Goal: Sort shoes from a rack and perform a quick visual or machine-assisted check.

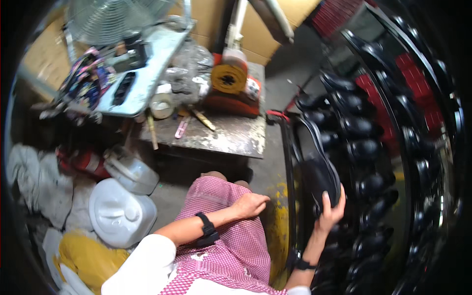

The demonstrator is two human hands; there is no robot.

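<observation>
My right hand [332, 212] grips a black shoe [318, 179] by its lower end, thumb on the near face and fingers around the far edge. The shoe stands on end beside a rack, its pale-edged rim curving upward. Over my lap, my left hand [250, 204] is closed with the fingers curled together, and nothing shows in it. Beneath that hand lies a pink checked apron [221, 196]. Rows of black shoes [361, 125] fill the rack right behind the held one.
Ahead stands a worn low table [236, 137] bearing a machine with a yellow wheel [228, 78], a tape roll [161, 105] and a pink cutter [182, 127]. A fan [113, 19] is at the upper left. White plastic jugs [120, 214] sit at my left. A dark rack post [290, 187] rises at right.
</observation>
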